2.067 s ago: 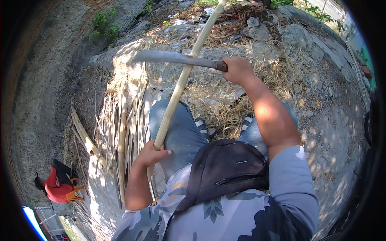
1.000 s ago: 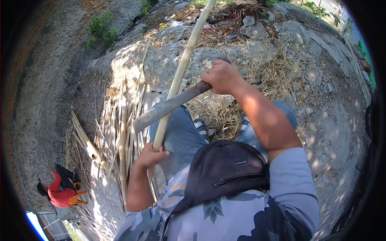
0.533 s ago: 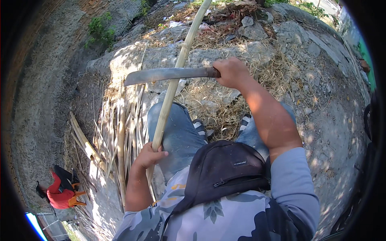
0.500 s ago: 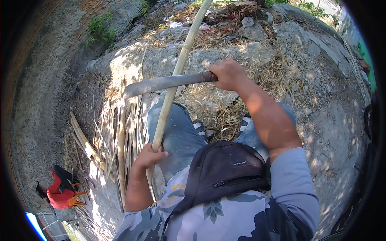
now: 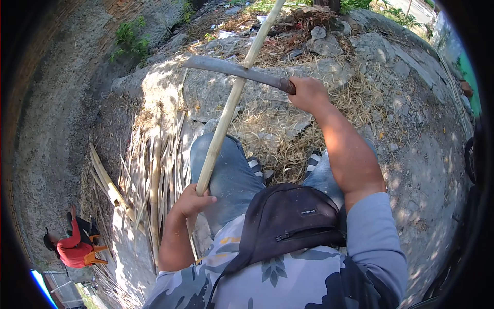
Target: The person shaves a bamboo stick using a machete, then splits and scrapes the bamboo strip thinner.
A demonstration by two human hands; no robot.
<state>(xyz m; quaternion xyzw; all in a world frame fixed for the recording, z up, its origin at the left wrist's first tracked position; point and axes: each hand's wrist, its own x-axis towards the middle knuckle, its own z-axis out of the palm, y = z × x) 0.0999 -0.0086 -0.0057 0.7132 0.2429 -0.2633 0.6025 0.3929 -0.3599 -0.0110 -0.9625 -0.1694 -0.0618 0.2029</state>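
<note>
A long pale bamboo strip [image 5: 223, 125] slants up from my left thigh toward the top of the view. Near its lower end my left hand [image 5: 194, 201] is wrapped round it, thumb pointing right. In my right hand [image 5: 309, 95] is the dark handle of a machete [image 5: 221, 66]. Its long grey blade points left and crosses over the strip's upper half, touching or very close to it. The strip's far end runs out of view at the top.
Split bamboo strips [image 5: 155, 193] lie in a pile at my left. Curly bamboo shavings [image 5: 288, 147] cover the ground between my feet, before a rough stone ledge [image 5: 206, 85]. A person in red [image 5: 75, 247] sits on an orange chair [image 5: 96, 256] at lower left.
My right hand and the machete have moved up and slightly right along the bamboo strip, and the blade tip now tilts upward. The strip's upper end has swung a little right.
</note>
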